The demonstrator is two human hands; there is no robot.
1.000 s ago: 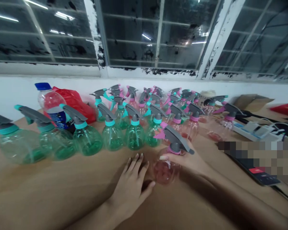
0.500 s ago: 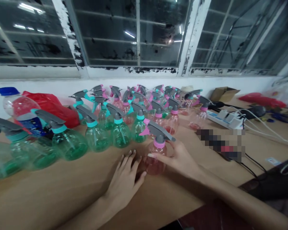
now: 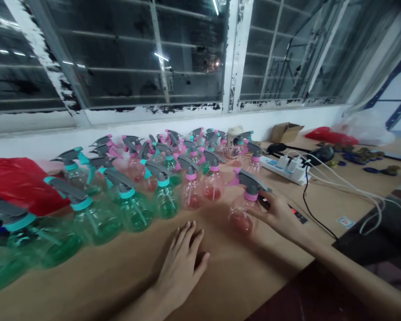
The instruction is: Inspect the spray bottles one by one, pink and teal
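My right hand [image 3: 279, 216] grips a clear pink spray bottle [image 3: 243, 218] by its body from the right side; its grey and pink trigger head points left. The bottle stands upright at the table's front part. My left hand [image 3: 183, 256] lies palm down on the brown tabletop [image 3: 120, 272], fingers spread, apart from any bottle. Just beyond it stand a green spray bottle [image 3: 166, 200] and another green spray bottle [image 3: 137, 211] with turquoise collars. Behind, a pink spray bottle [image 3: 212, 185] stands among several more in both colours.
A white power strip [image 3: 284, 169] with plugs and cables lies to the right. A red plastic bag [image 3: 23, 183] sits at the left. Farther back are an open cardboard box [image 3: 285, 132] and a printed cup [image 3: 234, 140]. A dark device [image 3: 299, 215] lies behind my right hand.
My right hand has moved the pink spray bottle rightward, away from my left hand. My left hand stays flat on the table. The camera view has turned to the right.
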